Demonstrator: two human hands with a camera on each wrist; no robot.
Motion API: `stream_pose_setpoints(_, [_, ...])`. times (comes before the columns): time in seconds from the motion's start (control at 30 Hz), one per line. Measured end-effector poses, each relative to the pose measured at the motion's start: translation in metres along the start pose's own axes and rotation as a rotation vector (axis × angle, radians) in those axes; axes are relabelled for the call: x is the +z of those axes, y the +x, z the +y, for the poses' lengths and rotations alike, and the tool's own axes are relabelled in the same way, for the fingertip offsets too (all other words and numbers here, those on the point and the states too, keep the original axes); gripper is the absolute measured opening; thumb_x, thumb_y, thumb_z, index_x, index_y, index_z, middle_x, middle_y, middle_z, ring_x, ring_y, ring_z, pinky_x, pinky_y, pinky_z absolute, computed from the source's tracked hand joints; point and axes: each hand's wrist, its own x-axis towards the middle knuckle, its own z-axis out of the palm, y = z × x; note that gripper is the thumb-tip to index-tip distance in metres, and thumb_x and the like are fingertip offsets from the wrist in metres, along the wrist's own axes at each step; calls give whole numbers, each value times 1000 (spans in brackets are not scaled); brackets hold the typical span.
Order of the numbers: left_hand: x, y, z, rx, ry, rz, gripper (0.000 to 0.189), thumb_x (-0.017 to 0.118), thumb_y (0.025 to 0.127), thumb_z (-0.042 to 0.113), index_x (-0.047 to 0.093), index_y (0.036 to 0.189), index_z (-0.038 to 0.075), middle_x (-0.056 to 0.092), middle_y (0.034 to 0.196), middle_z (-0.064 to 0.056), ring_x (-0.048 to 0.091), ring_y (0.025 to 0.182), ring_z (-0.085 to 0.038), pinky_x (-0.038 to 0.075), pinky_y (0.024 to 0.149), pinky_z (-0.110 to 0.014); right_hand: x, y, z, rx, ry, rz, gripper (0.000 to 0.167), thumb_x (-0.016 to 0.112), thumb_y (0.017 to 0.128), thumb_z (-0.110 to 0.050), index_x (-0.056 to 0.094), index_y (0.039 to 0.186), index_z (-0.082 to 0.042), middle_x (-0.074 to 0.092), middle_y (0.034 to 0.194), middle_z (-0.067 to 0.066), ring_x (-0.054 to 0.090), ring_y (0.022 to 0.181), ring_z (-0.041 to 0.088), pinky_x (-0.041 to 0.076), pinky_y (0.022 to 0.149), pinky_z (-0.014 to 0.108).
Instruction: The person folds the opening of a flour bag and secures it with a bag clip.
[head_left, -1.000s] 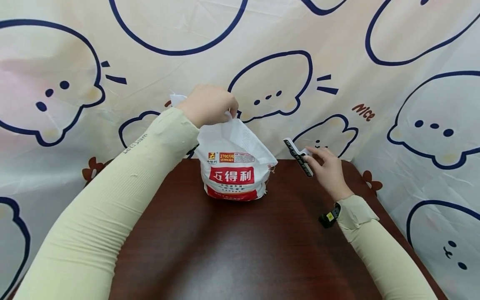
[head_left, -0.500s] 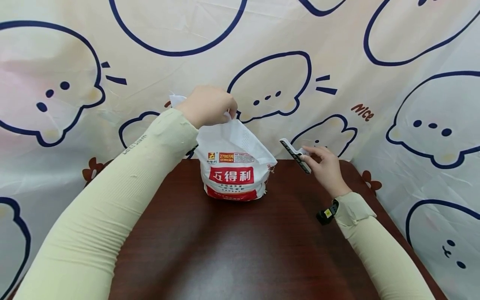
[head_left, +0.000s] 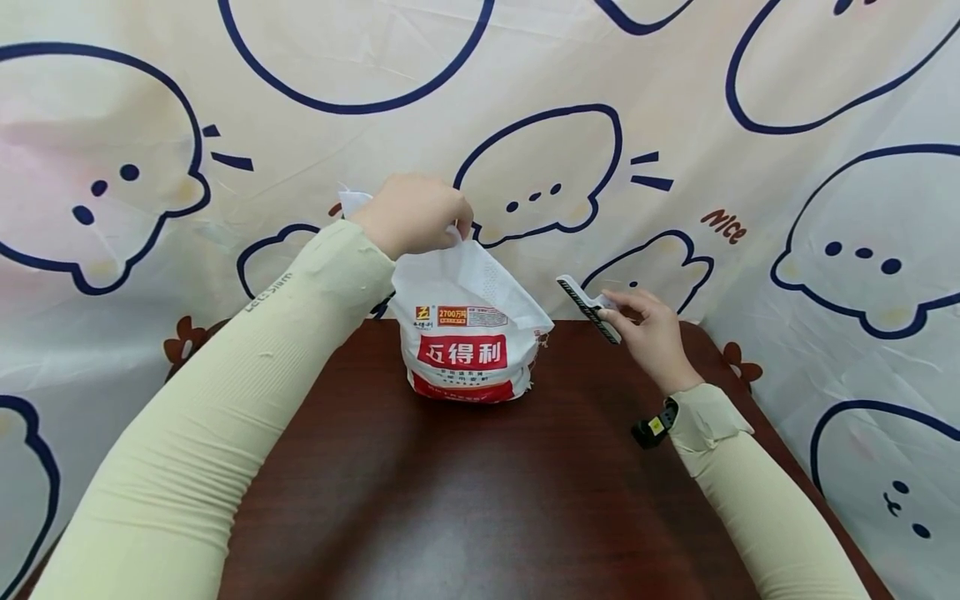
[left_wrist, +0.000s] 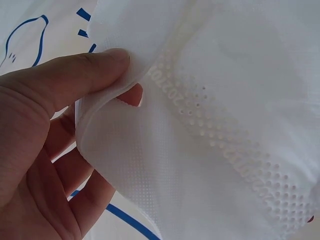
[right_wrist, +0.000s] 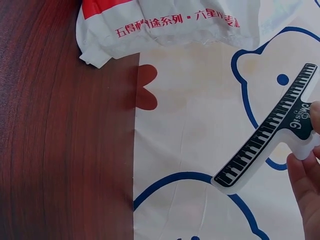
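A white flour bag [head_left: 462, 325] with red labels and Chinese print stands upright towards the back of the table. My left hand [head_left: 422, 212] pinches its top edge and lifts the mouth up; in the left wrist view, thumb and fingers press on the folded white fabric [left_wrist: 135, 165] beside a punched hole. Right of the bag, my right hand [head_left: 651, 337] pinches the handle of a T-shaped sheet music clip [right_wrist: 267, 135]. Its long bar is printed with piano keys and the word "Music". The clip is held in the air, apart from the bag. The bag's inside is hidden.
The dark brown wooden table [head_left: 480, 492] ends at a back edge just behind the bag. A pale cloth [head_left: 555, 50] with blue-outlined cartoon figures hangs behind and to both sides. A black device [head_left: 651, 429] is strapped to the right wrist.
My right hand has shifted slightly left, bringing the sheet music clip a little nearer the bag. My left hand and the bag have hardly moved.
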Motion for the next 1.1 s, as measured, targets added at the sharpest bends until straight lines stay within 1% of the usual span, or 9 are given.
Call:
stream_pose_setpoints(0.1, [2,0,0,0,-7,6,19,69,96,13,77,113,10,71,121,-12,64,106,-32,52,97,-51,-1,-2,2,7,7,5,31,74,93,-11,73,123,-4,68,110,12,56,89,10,44,69,11])
stream_pose_setpoints(0.27, [3,0,-1,-4,-11,12,19,70,95,13,77,113,10,71,121,-13,64,106,-32,52,97,-51,1,-3,5,9,28,9,30,74,93,-12,73,123,-4,67,105,13,54,87,11,43,68,13])
stream_pose_setpoints(0.37, [3,0,-1,-8,-14,11,19,70,95,13,77,113,10,71,122,-13,64,106,-32,52,97,-51,1,-2,4,21,45,12,30,74,94,-13,74,122,-5,67,106,12,54,89,10,43,69,13])
stream_pose_setpoints(0.53, [2,0,-1,-13,-18,10,20,71,95,13,77,113,10,70,123,-13,64,108,-32,52,97,-52,2,-2,2,29,63,24,29,74,93,-12,74,121,-5,68,110,13,56,88,8,44,66,13])
stream_pose_setpoints(0.67, [3,0,-2,-12,-20,10,20,71,95,13,77,113,10,71,122,-13,64,108,-32,52,97,-52,3,-2,0,25,68,25,28,74,93,-11,74,120,-4,68,107,13,57,84,8,45,63,12])
stream_pose_setpoints(0.8, [4,0,-3,-14,-21,6,19,70,95,13,77,113,10,70,123,-12,63,109,-32,51,98,-53,3,-1,-2,18,66,33,28,75,92,-10,75,120,-4,68,106,13,59,84,7,46,64,11])
stream_pose_setpoints(1.0, [5,0,-3,-14,-27,9,19,70,95,12,77,113,10,70,123,-12,63,109,-32,51,98,-53,3,0,-4,24,79,41,27,75,92,-10,75,118,-5,68,103,13,58,83,6,45,61,12])
stream_pose_setpoints(1.1, [5,0,-3,-13,-26,14,19,70,95,13,77,113,10,71,122,-12,63,108,-32,52,97,-53,3,0,-5,22,76,42,27,75,92,-10,75,118,-4,67,100,13,58,83,5,46,63,11])
